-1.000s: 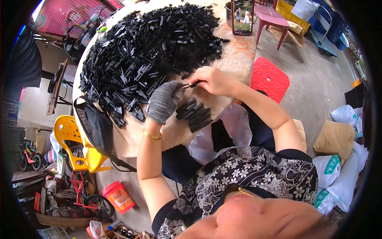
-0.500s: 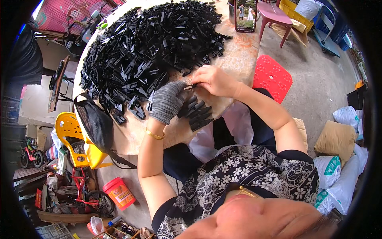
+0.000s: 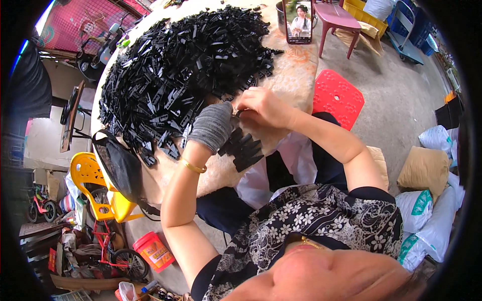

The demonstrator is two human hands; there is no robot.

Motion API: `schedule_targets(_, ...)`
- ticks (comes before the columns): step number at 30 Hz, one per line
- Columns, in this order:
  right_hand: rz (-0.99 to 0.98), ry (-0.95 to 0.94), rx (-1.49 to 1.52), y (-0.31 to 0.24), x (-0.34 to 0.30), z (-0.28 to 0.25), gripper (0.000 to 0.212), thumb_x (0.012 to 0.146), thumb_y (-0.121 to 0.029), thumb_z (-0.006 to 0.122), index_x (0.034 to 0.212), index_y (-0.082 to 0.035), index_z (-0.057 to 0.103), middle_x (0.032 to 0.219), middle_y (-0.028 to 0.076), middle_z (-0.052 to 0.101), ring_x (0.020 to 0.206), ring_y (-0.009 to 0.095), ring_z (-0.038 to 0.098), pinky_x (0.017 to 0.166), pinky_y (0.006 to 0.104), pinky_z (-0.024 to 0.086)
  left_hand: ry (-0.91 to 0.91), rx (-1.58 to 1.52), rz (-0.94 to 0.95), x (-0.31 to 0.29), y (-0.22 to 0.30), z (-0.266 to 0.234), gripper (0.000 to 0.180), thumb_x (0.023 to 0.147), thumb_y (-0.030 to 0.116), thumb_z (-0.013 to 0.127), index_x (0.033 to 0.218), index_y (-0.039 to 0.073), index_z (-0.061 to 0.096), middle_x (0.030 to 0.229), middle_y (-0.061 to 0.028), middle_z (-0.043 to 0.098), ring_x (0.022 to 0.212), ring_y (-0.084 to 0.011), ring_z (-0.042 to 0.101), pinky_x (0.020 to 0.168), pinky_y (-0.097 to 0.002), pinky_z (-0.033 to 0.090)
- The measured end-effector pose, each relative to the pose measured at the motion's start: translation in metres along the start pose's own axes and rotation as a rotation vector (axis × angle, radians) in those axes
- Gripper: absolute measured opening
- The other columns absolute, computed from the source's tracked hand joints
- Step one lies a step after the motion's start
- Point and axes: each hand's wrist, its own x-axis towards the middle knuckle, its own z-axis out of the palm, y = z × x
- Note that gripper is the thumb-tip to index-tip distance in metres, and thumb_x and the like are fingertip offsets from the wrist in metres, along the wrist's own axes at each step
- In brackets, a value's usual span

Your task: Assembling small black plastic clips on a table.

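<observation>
My left hand (image 3: 212,126), in a grey knit glove, and my bare right hand (image 3: 266,106) meet at the near side of the table. Between their fingertips is a small black plastic piece (image 3: 237,113), pinched by both and mostly covered. Just below the hands, several flat black pieces (image 3: 243,150) lie side by side in a row near the table edge. Beyond my hands spreads a big heap of loose black plastic clip-like pieces (image 3: 186,65), some of them touching the left glove's outer side.
The pale round table (image 3: 296,70) carries a phone (image 3: 299,22) standing at its far right. A black mesh bag (image 3: 120,163) hangs at the left edge. Around stand a red stool (image 3: 339,98), a yellow chair (image 3: 90,175), an orange-red bucket (image 3: 153,251) and stuffed sacks (image 3: 424,168).
My hands have drawn closer together, and the black piece between them shows less. The whole view has shifted slightly, and the phone's picture is different.
</observation>
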Motion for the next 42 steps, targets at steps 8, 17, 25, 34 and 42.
schedule_targets(8, 0.050, 0.027, -0.096, -0.002, -0.006, 0.004, 0.016, 0.071, -0.015, 0.069, 0.083, -0.006, 0.063, 0.082, 0.008, 0.058, 0.083, 0.026, 0.057, 0.076, 0.0370, 0.046, -0.069, 0.154, 0.067, 0.024, -0.001, 0.008, 0.023, 0.074, 0.022, 0.067, 0.079, -0.001, 0.063, 0.075, -0.0198, 0.064, 0.071, -0.0357, 0.063, 0.066, -0.0425, 0.051)
schedule_targets(17, 0.011, 0.003, -0.238, -0.008, -0.002, 0.006, 0.011, 0.074, -0.016, 0.065, 0.079, -0.007, 0.062, 0.083, 0.008, 0.058, 0.083, 0.025, 0.057, 0.076, 0.0360, 0.045, -0.099, 0.092, 0.117, 0.031, -0.005, 0.000, 0.024, 0.073, 0.024, 0.068, 0.078, 0.000, 0.065, 0.076, -0.0198, 0.064, 0.073, -0.0361, 0.063, 0.067, -0.0421, 0.051)
schedule_targets(25, 0.040, 0.014, -0.059, 0.002, -0.008, 0.002, 0.012, 0.073, -0.014, 0.067, 0.082, -0.007, 0.064, 0.083, 0.008, 0.059, 0.081, 0.027, 0.058, 0.074, 0.0389, 0.046, -0.050, 0.135, -0.007, 0.018, 0.011, 0.005, 0.015, 0.076, 0.012, 0.063, 0.087, 0.002, 0.064, 0.083, -0.0204, 0.065, 0.081, -0.0350, 0.064, 0.072, -0.0417, 0.052)
schedule_targets(34, 0.336, -0.187, 0.641, 0.005, -0.001, -0.003, 0.028, 0.082, -0.013, 0.068, 0.106, 0.000, 0.064, 0.100, 0.014, 0.066, 0.090, 0.018, 0.064, 0.080, 0.0309, 0.049, 0.134, -0.443, -0.043, -0.018, -0.003, 0.022, 0.067, 0.079, 0.005, 0.067, 0.138, 0.013, 0.036, 0.089, -0.0124, 0.067, 0.083, -0.0247, 0.065, 0.075, -0.0348, 0.051)
schedule_targets(42, 0.433, -0.354, 0.492, -0.003, 0.012, -0.009, 0.028, 0.080, -0.016, 0.070, 0.102, 0.001, 0.066, 0.091, 0.015, 0.069, 0.081, 0.019, 0.066, 0.075, 0.0303, 0.050, 0.219, -0.317, 0.052, -0.024, -0.005, 0.037, 0.064, 0.079, 0.016, 0.067, 0.137, 0.015, 0.039, 0.098, -0.0205, 0.063, 0.089, -0.0371, 0.062, 0.073, -0.0414, 0.050)
